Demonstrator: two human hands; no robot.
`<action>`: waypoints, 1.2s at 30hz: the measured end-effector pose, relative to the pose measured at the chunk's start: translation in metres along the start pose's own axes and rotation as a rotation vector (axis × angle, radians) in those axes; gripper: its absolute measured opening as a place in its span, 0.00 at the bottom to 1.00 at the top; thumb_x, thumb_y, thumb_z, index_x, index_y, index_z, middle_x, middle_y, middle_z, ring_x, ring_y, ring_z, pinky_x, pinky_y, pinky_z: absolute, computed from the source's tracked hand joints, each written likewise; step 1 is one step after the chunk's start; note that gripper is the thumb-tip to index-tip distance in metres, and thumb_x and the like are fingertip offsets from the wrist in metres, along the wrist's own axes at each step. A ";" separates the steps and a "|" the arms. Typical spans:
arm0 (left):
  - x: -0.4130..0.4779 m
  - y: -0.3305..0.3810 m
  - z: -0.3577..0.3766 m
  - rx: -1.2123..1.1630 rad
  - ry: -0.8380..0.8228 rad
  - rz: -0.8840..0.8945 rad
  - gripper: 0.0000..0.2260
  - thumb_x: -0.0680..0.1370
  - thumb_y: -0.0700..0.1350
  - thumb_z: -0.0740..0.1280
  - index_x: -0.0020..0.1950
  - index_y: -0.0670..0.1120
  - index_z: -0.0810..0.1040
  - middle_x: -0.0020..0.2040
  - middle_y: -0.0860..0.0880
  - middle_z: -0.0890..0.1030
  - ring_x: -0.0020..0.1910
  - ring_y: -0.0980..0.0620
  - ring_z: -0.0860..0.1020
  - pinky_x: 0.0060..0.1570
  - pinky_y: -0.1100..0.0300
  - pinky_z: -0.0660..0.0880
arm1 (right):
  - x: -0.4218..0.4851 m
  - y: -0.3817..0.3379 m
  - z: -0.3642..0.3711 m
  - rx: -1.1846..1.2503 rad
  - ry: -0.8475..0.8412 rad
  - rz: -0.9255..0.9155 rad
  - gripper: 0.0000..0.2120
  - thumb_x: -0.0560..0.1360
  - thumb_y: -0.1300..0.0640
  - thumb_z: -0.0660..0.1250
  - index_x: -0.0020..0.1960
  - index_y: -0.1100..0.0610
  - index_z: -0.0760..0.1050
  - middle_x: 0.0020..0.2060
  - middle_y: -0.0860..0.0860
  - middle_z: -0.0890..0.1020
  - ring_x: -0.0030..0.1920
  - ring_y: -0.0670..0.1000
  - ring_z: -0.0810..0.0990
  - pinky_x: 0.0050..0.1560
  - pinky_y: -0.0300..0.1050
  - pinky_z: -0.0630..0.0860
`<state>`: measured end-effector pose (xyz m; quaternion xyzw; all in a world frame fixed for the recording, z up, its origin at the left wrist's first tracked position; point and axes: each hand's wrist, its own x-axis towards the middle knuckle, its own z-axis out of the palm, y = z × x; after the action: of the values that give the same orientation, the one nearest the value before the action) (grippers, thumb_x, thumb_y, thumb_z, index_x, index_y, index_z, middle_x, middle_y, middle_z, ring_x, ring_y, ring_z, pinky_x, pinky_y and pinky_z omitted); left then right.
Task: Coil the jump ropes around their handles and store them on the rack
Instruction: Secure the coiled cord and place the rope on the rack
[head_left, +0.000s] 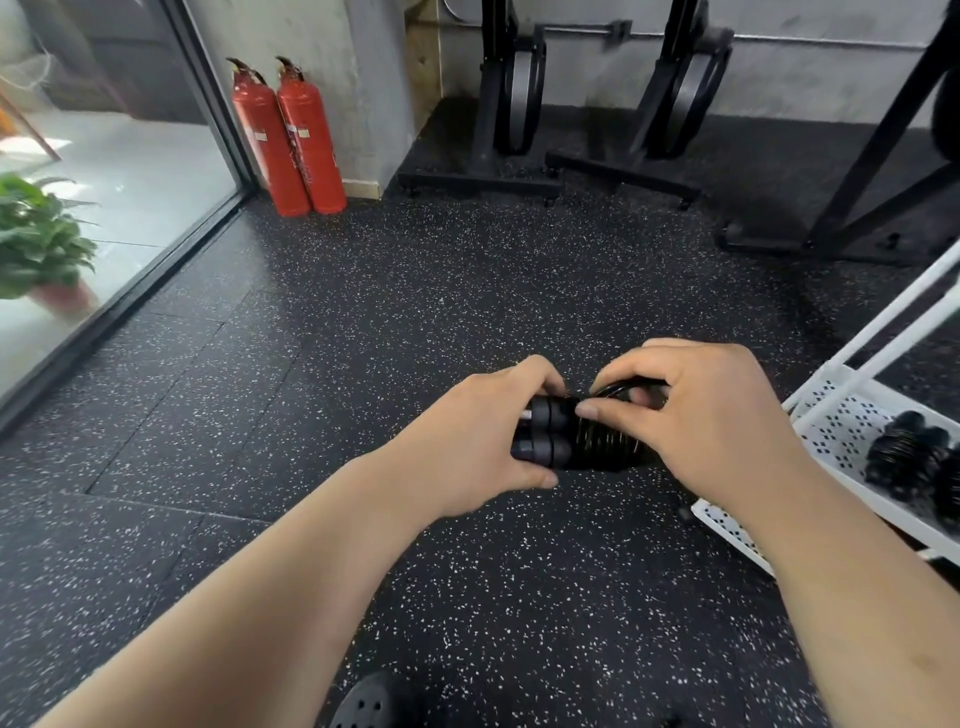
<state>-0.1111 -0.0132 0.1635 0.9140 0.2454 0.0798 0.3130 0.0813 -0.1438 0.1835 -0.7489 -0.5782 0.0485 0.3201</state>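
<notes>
Just left of the white rack (839, 434), above the speckled floor (415, 312), the jump rope (597, 441) is held between both hands. Its two black handles (540, 431) lie side by side, their long axis running level toward the rack, with cord wound tightly round them. The left hand (483, 436), on the side away from the rack, curls fingers and thumb round the capped handle ends. The right hand (711, 415), nearer the rack, pinches a last loose loop of cord (618, 388) at the top of the coil, its thumb lying on the windings. Coiled black bundles (906, 457) lie on the rack's shelf. The loop probably needs tucking in before the bundle goes rackward, and the right hand has the shorter reach.
</notes>
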 end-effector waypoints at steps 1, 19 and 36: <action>0.000 0.000 0.000 -0.006 -0.018 0.004 0.31 0.69 0.53 0.85 0.63 0.62 0.70 0.52 0.64 0.78 0.52 0.64 0.76 0.50 0.62 0.73 | 0.000 0.000 0.000 0.007 -0.016 0.004 0.09 0.69 0.40 0.81 0.46 0.39 0.86 0.37 0.40 0.82 0.40 0.43 0.82 0.42 0.49 0.79; -0.001 0.001 -0.013 -0.704 0.091 -0.056 0.20 0.74 0.46 0.81 0.63 0.53 0.80 0.56 0.52 0.86 0.57 0.54 0.84 0.61 0.54 0.80 | 0.009 0.004 -0.006 0.487 -0.029 0.136 0.10 0.71 0.41 0.77 0.48 0.44 0.88 0.45 0.46 0.89 0.49 0.50 0.86 0.59 0.58 0.82; -0.002 0.003 -0.010 -1.346 -0.172 -0.049 0.19 0.85 0.38 0.63 0.74 0.31 0.70 0.65 0.34 0.76 0.63 0.37 0.70 0.69 0.24 0.61 | 0.010 -0.005 -0.003 0.809 -0.200 0.235 0.17 0.81 0.47 0.68 0.41 0.59 0.77 0.33 0.47 0.80 0.32 0.45 0.77 0.35 0.37 0.76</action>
<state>-0.1148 -0.0114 0.1733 0.5174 0.1373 0.1350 0.8338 0.0814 -0.1352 0.1915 -0.6154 -0.4517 0.3798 0.5225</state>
